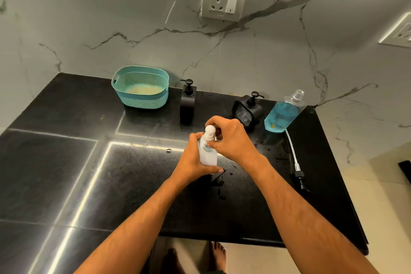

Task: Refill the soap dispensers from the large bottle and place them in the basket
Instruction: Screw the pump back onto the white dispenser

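Note:
A small white soap dispenser [208, 153] stands on the black counter [66, 162] at the middle. My left hand [192, 160] grips its body from the left. My right hand [231, 138] curls round its white pump top [209, 132]. Behind it stand two black pump dispensers, a tall one [187, 102] and a wider one [246, 110]. The large clear bottle of blue soap [282, 113] stands uncapped at the right. Its black pump with a white tube [297, 167] lies on the counter beside it. A teal perforated basket [140, 89] sits at the back left.
A marble wall with a socket plate [223, 1] rises behind the counter. Drops of liquid [220, 187] lie near the white dispenser. The counter's front edge [222, 238] runs below my forearms, with bare feet and a pale floor beneath.

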### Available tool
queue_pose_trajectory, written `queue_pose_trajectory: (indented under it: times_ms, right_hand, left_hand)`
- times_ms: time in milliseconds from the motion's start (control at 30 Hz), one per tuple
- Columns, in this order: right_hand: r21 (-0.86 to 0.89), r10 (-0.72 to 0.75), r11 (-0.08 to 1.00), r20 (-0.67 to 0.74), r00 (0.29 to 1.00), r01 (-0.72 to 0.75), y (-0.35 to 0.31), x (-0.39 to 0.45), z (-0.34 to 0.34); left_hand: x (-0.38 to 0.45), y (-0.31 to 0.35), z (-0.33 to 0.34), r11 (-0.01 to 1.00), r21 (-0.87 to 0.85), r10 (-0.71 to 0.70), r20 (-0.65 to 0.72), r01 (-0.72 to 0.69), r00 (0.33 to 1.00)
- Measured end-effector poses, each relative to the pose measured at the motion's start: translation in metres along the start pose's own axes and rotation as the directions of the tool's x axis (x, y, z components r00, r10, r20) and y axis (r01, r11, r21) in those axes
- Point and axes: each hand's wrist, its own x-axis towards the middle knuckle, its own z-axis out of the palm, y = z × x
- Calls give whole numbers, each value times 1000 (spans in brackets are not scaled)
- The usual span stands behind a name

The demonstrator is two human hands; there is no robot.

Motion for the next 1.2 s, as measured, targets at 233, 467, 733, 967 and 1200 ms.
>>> queue_pose_trajectory:
  times_ms: [233,467,733,967,1200]
  right_hand:
    - [-68,49,997,80,996,-44,13,-5,13]
    - [19,111,994,-1,994,-111,23,-8,28]
    - [94,156,984,-67,986,-149,29,-25,36]
    - [177,238,959,-90,967,-219,32,-31,31]
    - [209,271,947,-116,956,-243,37,-29,34]
  left_hand:
    - [3,-7,1,999,-15,35,-16,-35,999]
    - [3,-9,0,998,-37,40,-19,-41,999]
    - [6,-11,3,998,-54,43,-34,-45,999]
    - [5,-10,1,997,-61,40,-15,-41,999]
    - [3,-8,-1,998,-39,53,-9,-53,999]
